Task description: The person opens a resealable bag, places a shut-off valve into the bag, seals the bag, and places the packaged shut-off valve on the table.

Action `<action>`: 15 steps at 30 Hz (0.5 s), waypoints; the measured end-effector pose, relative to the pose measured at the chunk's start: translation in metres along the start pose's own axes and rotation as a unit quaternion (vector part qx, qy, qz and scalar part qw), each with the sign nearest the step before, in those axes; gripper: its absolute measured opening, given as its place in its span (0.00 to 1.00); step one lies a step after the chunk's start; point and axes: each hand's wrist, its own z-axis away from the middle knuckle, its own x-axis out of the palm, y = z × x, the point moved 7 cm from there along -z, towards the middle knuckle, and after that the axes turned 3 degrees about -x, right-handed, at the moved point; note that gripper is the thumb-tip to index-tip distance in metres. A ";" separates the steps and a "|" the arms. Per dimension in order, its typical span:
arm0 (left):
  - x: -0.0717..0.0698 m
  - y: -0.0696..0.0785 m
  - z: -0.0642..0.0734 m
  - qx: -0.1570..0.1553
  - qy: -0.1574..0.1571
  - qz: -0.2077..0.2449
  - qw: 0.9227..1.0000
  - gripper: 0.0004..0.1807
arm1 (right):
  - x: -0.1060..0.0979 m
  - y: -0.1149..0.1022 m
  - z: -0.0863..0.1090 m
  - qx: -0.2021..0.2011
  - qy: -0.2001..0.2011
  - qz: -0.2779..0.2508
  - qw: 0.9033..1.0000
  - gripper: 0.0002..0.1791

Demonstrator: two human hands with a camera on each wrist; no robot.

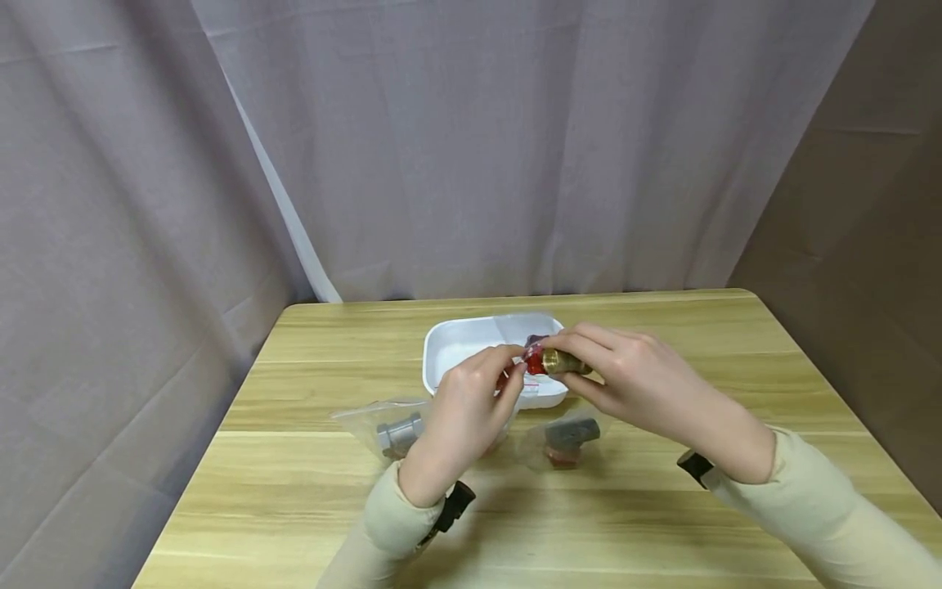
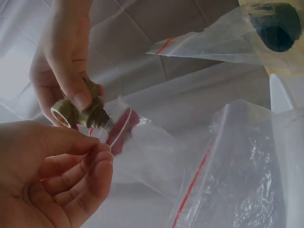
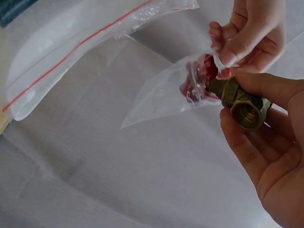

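Note:
In my right hand (image 1: 634, 375) I grip a brass valve (image 3: 243, 103) between thumb and fingers, above the near right side of the white tray (image 1: 436, 352). Its narrow end points into the mouth of a clear zip bag (image 3: 154, 97). A red part (image 3: 194, 81), perhaps the valve's handwheel, shows inside that bag; whether it is joined to the brass is unclear. With thumb and fingertips my left hand (image 1: 471, 391) pinches the bag's edge beside the valve. The open brass port (image 2: 64, 114) faces sideways in the left wrist view.
A bagged grey pipe fitting (image 1: 400, 434) lies left of my left hand on the wooden table (image 1: 280, 491). Nearer me than the tray, a dark tee-shaped fitting (image 1: 577, 431) and a reddish piece (image 1: 562, 458) show in another clear bag. Grey curtains (image 1: 471, 164) stand behind.

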 end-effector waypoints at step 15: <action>-0.003 0.011 -0.003 0.025 0.024 0.010 0.999 0.07 | 0.015 -0.010 0.002 0.009 -0.021 0.028 0.999 0.18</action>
